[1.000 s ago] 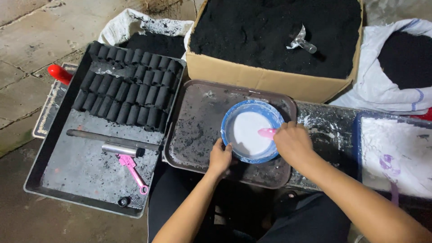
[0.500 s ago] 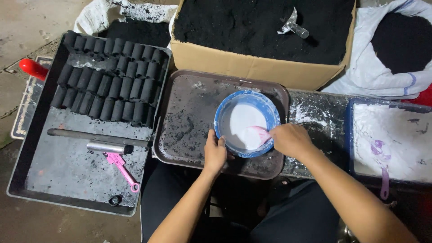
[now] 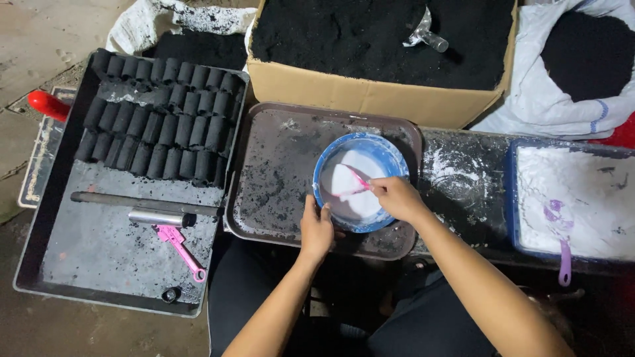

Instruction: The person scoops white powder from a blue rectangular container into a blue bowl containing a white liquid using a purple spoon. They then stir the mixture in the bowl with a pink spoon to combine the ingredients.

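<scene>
A blue bowl (image 3: 390, 151) of white liquid stands on a brown tray (image 3: 278, 178) dusted with black powder. My left hand (image 3: 316, 230) grips the bowl's near rim. My right hand (image 3: 395, 198) holds a pink spoon (image 3: 354, 180) whose end is dipped into the white liquid inside the bowl.
Left, a grey tray (image 3: 99, 244) carries rows of black cylindrical briquettes (image 3: 162, 125), a metal rod, a metal tube (image 3: 159, 217) and a pink tool (image 3: 180, 246). Behind stands a cardboard box of black powder (image 3: 370, 33). Right, a blue tray of white powder (image 3: 575, 198) with a purple spoon (image 3: 562, 251).
My right hand has moved left and up over the bowl, carrying the pink spoon through the white liquid. My left hand stays on the rim.
</scene>
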